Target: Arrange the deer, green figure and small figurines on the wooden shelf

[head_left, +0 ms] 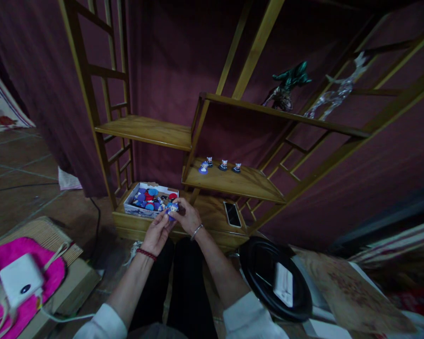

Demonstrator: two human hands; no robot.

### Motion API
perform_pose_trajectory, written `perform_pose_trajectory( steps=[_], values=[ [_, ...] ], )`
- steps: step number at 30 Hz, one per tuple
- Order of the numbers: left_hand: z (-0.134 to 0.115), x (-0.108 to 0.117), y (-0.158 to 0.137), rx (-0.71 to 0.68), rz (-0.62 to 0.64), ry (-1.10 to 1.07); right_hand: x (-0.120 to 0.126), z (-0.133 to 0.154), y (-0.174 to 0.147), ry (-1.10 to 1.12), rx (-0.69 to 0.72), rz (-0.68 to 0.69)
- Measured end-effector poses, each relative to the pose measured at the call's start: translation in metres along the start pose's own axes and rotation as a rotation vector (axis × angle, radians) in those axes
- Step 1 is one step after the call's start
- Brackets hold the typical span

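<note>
Between my two hands, just in front of the box, is a small purple-and-white figurine [173,207]. My left hand [159,233] has its fingers closed on the figurine's purple base from below. My right hand [188,217] grips the same figurine from the right side. Behind them an open cardboard box [134,211] holds many little figurines with purple, blue and red parts. On the shelf up and to the right stand a purple figurine [203,168] and several dark-based figurines [223,165], all upright.
A phone [232,214] lies on the lowest board, right of my hands. Higher up, a green statuette [290,84] and a clear deer-like ornament [339,89] stand on the wooden shelf [148,130] unit. A black round stool [304,292] is at lower right, a white power bank [21,280] at lower left.
</note>
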State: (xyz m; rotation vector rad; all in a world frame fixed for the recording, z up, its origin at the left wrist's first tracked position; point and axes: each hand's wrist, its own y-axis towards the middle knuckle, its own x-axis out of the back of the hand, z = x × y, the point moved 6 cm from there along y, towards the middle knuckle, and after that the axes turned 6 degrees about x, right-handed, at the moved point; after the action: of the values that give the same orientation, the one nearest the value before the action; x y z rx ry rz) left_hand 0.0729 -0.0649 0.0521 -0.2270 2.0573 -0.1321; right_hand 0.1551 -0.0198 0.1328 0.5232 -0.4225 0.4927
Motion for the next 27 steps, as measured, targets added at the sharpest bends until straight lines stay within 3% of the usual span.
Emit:
perform_pose_trajectory(
  steps=[16, 27],
  values=[
    [0.002, -0.001, 0.0, 0.005, 0.025, -0.038, 0.002, 0.001, 0.002, -0.011, 0.066, 0.043],
    [-0.002, -0.002, 0.002, -0.026, 0.011, -0.02, 0.0, -0.008, 0.001, -0.048, 0.03, -0.035]
  ],
)
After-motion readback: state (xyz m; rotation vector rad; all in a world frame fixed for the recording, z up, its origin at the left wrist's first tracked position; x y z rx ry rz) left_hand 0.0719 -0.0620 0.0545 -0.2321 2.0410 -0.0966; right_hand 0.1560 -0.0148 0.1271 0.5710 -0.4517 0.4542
